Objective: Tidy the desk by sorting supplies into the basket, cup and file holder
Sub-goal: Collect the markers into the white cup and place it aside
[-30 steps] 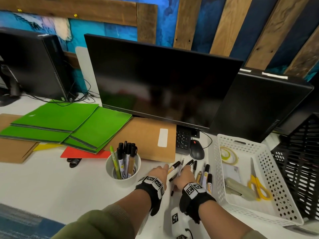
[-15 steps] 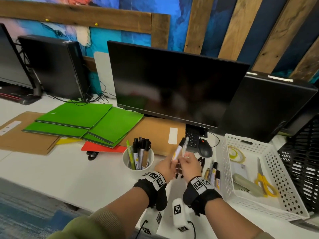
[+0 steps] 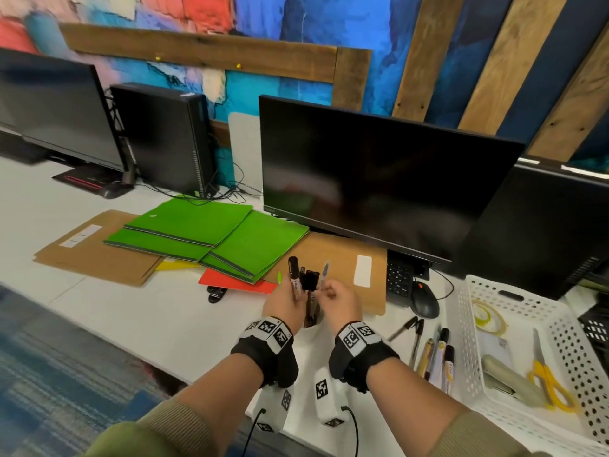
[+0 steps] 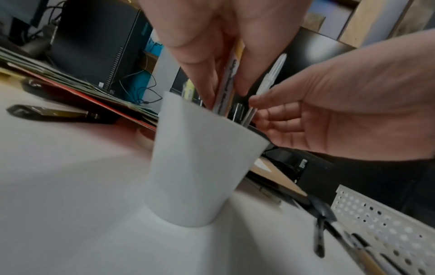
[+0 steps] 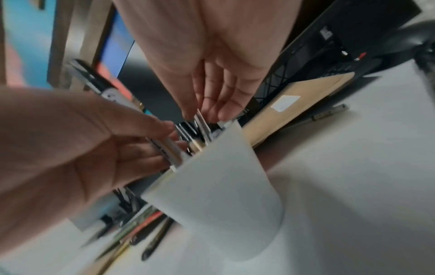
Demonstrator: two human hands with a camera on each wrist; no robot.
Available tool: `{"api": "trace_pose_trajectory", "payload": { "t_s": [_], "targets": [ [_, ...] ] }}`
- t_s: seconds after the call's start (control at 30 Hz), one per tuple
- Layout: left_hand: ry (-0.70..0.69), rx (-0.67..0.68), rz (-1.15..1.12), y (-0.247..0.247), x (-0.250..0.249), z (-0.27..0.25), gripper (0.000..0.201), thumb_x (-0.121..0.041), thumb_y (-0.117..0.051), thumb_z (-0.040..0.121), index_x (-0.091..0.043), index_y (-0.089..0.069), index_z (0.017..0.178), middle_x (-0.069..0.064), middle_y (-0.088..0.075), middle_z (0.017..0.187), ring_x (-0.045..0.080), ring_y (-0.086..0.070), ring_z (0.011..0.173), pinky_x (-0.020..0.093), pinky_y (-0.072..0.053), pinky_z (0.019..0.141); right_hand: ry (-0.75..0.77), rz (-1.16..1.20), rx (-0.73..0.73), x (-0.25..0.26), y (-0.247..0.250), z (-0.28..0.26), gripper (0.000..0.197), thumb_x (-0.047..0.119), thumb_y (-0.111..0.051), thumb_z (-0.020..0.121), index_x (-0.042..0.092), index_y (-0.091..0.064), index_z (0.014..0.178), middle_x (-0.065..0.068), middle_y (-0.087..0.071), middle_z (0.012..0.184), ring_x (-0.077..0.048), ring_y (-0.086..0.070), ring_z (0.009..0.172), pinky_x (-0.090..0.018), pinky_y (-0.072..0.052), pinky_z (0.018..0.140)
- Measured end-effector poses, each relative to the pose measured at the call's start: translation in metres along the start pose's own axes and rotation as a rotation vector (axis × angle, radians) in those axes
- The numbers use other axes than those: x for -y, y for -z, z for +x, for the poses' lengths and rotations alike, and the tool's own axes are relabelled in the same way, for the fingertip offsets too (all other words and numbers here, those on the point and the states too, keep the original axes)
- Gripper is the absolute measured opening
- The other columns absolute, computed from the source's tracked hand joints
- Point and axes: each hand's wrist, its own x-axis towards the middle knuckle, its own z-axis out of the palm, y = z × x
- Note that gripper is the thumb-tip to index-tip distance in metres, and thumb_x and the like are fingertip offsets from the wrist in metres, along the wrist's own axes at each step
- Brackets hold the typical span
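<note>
A white cup [image 4: 200, 158] holding several pens stands on the desk; in the head view my hands mostly hide the cup [image 3: 313, 331]. My left hand [image 3: 293, 293] grips a black-capped marker [image 3: 293, 275] upright, its lower end inside the cup's mouth. My right hand [image 3: 324, 290] pinches a clear pen [image 3: 325, 272] beside it, tip down in the cup. The left wrist view shows the marker [image 4: 227, 83] and the clear pen [image 4: 270, 78] both entering the cup. Several loose pens [image 3: 435, 351] lie right of the cup. The white basket [image 3: 468, 324] sits at the right, with the black mesh file holder [image 3: 596, 324] beyond it.
Green folders [image 3: 214, 235], a red sheet and brown envelopes [image 3: 99, 252] lie at the left under the monitor [image 3: 379, 179]. A black clip [image 3: 216, 293] sits near them. A mouse [image 3: 425, 303] is behind the loose pens. Scissors [image 3: 547, 377], a stapler [image 3: 507, 377] and tape [image 3: 487, 316] lie in the basket.
Both hands picked a pen each from the loose pile, lifted them and moved left over the cup. The pens now stand with their lower ends in the cup.
</note>
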Motion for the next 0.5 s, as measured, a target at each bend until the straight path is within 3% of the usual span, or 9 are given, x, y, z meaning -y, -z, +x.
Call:
{"api": "trace_pose_trajectory", "payload": {
  "t_s": [0.07,0.2,0.27,0.37,0.5],
  "targets": [
    [0.008,0.030,0.048,0.003,0.007,-0.001,0.059,-0.011,-0.053,0.089,-0.019,-0.027,0.141,0.013,-0.064,0.117,0.033,-0.062,0.102,0.037,-0.051,0.085,-0.005,-0.126,0.054,-0.005,-0.006,0.000,0.003,0.017,-0.060,0.088,0.014,-0.060,0.086,0.001,-0.057,0.081,-0.013,-0.051,0.077,-0.011,-0.035,0.055],
    [-0.054,0.006,0.078,0.006,0.012,-0.005,0.097,-0.005,-0.059,0.084,-0.029,0.009,0.149,0.013,-0.046,0.136,0.033,-0.059,0.106,0.035,-0.048,0.079,0.010,-0.276,0.050,-0.015,-0.012,0.000,0.019,0.023,-0.059,0.088,0.021,-0.049,0.072,0.006,-0.045,0.072,-0.014,-0.046,0.073,-0.015,-0.032,0.055],
    [-0.089,0.021,0.103,0.008,0.011,-0.004,0.106,-0.001,-0.062,0.082,-0.033,0.016,0.146,0.011,-0.035,0.140,0.031,-0.057,0.109,0.034,-0.048,0.084,0.022,-0.306,0.029,-0.016,-0.012,0.001,0.022,0.025,-0.057,0.090,0.023,-0.046,0.071,0.008,-0.043,0.074,-0.014,-0.046,0.074,-0.020,-0.035,0.061],
    [-0.111,0.083,0.186,0.009,0.011,0.002,0.108,0.002,-0.062,0.079,-0.036,0.013,0.147,0.011,-0.034,0.135,0.030,-0.057,0.102,0.031,-0.049,0.082,0.027,-0.296,0.014,-0.014,-0.009,0.003,0.007,0.024,-0.056,0.090,0.017,-0.056,0.091,0.004,-0.048,0.090,-0.014,-0.049,0.082,-0.022,-0.038,0.072],
    [-0.085,0.132,0.222,0.008,0.011,0.007,0.101,-0.002,-0.064,0.078,-0.037,-0.001,0.148,0.012,-0.029,0.141,0.031,-0.056,0.108,0.025,-0.045,0.073,0.050,-0.241,0.040,-0.011,-0.006,0.004,0.025,0.019,-0.057,0.089,0.015,-0.053,0.114,-0.001,-0.052,0.113,-0.018,-0.054,0.103,-0.026,-0.044,0.086]
  ]
}}
